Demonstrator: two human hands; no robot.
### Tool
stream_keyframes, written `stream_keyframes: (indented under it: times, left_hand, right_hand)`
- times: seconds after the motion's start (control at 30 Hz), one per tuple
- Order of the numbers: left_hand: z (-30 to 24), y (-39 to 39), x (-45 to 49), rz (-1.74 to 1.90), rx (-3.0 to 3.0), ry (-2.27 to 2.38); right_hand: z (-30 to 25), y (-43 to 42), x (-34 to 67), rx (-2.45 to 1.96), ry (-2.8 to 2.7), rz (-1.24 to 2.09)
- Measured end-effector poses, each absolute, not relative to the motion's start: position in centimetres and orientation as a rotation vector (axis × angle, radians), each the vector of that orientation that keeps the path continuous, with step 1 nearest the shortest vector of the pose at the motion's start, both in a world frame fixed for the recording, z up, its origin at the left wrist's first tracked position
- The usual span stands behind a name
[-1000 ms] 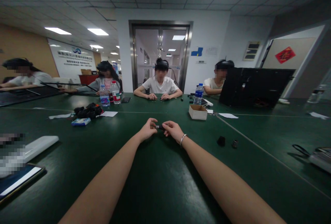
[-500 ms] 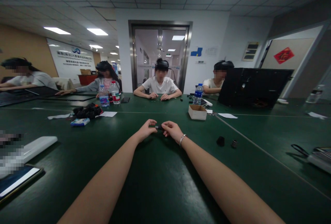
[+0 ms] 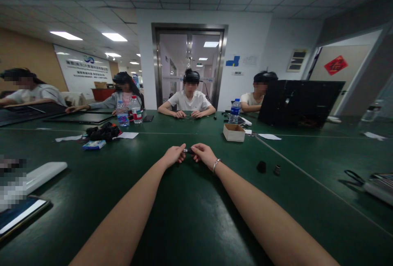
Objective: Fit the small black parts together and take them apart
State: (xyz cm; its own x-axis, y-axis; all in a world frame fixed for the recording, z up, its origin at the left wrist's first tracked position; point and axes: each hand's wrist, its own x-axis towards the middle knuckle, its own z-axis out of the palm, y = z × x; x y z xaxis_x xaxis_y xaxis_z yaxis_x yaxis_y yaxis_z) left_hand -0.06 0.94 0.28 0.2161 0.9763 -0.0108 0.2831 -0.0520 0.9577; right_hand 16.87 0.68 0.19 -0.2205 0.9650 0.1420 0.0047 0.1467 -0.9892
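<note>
Over the middle of the green table [image 3: 187, 192], both my hands meet at a small dark cylindrical piece with a silvery end [image 3: 188, 150]; its exact kind is too small to make out. My right hand [image 3: 205, 156] pinches the dark end between thumb and fingers, a silver bangle on its wrist. Closed on the silvery left end is my left hand [image 3: 175, 155], thumb on top. To the right, a black cap-like piece [image 3: 261, 167] and a small grey ridged cylinder [image 3: 277, 170] stand on the table, apart from both hands.
Beyond my hands stand an open cardboard box [image 3: 233, 133] and a water bottle [image 3: 235, 111]. A black cable bundle [image 3: 103, 131] and a blue-white packet [image 3: 93, 145] lie at left. A phone [image 3: 23, 217] lies near left. Several people sit opposite; a large black case [image 3: 302, 104] stands right.
My left thumb and fingers, spread apart before, have closed onto the silvery end of the small piece. The right hand keeps its pinch in nearly the same place.
</note>
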Motion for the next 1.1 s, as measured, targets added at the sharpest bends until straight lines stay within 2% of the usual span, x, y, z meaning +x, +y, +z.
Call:
stream_keyframes:
  times: [1.1]
  left_hand:
    - [0.33, 0.82, -0.18, 0.910, 1.418, 1.130]
  right_hand:
    - [0.26, 0.48, 16.95, -0.996, -1.429, 1.249]
